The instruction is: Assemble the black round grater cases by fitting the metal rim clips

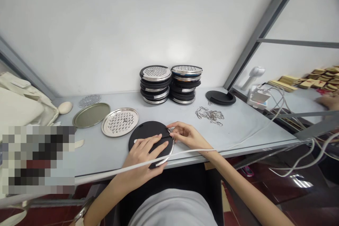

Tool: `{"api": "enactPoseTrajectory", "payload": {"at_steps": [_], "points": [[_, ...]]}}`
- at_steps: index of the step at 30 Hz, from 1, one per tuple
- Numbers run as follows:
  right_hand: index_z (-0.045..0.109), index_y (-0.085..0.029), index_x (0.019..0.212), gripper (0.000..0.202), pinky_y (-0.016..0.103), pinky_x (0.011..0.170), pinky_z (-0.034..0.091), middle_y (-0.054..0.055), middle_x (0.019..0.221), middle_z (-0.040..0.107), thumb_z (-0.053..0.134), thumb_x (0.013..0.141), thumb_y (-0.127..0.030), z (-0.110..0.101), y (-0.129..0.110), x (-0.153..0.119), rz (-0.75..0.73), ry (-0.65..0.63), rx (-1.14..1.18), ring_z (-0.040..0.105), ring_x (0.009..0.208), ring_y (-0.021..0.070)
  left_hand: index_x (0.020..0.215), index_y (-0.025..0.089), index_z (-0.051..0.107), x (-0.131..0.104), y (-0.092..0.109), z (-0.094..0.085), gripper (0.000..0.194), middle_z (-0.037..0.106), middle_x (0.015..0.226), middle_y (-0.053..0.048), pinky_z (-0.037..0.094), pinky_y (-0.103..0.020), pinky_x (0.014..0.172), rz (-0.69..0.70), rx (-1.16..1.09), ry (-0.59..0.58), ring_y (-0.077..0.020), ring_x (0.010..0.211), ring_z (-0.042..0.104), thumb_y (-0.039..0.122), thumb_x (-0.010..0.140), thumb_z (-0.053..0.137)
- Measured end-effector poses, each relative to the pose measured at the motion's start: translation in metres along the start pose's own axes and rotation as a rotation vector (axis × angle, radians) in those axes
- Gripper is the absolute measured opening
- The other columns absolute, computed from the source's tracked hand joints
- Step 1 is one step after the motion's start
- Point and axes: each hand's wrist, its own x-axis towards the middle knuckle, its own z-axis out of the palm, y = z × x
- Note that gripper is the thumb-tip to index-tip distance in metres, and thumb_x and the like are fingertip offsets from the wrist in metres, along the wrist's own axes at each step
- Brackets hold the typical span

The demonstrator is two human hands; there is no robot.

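A round black grater case (148,129) with a silver rim lies at the table's front edge. Across its top my left hand (144,155) spreads its fingers, with the thumb at the near rim, gripping it. At the case's right edge, my right hand (186,135) pinches a small metal clip (171,132) between thumb and finger. Left of the case rests a round metal grater plate (122,122), holes showing. Beside that is a plain olive-grey round lid (91,114). A pile of small metal clips (212,114) lies to the right.
Two stacks of round graters (155,84) (185,84) stand against the wall. A black ring-shaped base (220,97) sits at the back right. A white cable (190,151) crosses in front of my arms. Another person's hand (329,100) shows far right.
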Motion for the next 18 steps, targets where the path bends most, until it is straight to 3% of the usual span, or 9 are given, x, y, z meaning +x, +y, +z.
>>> {"api": "enactPoseTrajectory", "payload": {"at_steps": [5,10,18], "points": [[0.062,-0.019,0.116,0.037,0.026,0.068,0.047,-0.001,0.073,0.059,0.065,0.084,-0.037,-0.0006,0.001,0.0,-0.015,-0.007,0.006,0.056,0.069,0.0121,0.132,0.027,0.052,0.0001,-0.0007,0.0014,0.046,0.051,0.137,-0.007,0.037,-0.04,0.096,-0.001,0.002,-0.002,-0.0242,0.123,0.047,0.029,0.087,0.058],[0.066,-0.018,0.109,0.031,0.028,0.071,0.048,0.002,0.08,0.062,0.062,0.085,-0.038,-0.0005,0.005,0.0012,-0.007,-0.02,0.027,0.057,0.073,0.0134,0.132,0.026,0.051,0.0,-0.0004,0.0007,0.045,0.051,0.137,-0.007,0.038,-0.039,0.096,-0.004,-0.005,-0.001,-0.0241,0.124,0.048,0.029,0.088,0.057],[0.064,-0.017,0.111,0.038,0.025,0.07,0.043,-0.002,0.074,0.057,0.072,0.078,-0.033,-0.001,0.0028,-0.0009,0.016,-0.019,0.04,0.052,0.07,0.0105,0.133,0.026,0.051,0.0,-0.0006,-0.0002,0.046,0.05,0.138,-0.007,0.039,-0.039,0.096,0.004,0.0,0.002,-0.0246,0.124,0.047,0.03,0.088,0.057]]}}
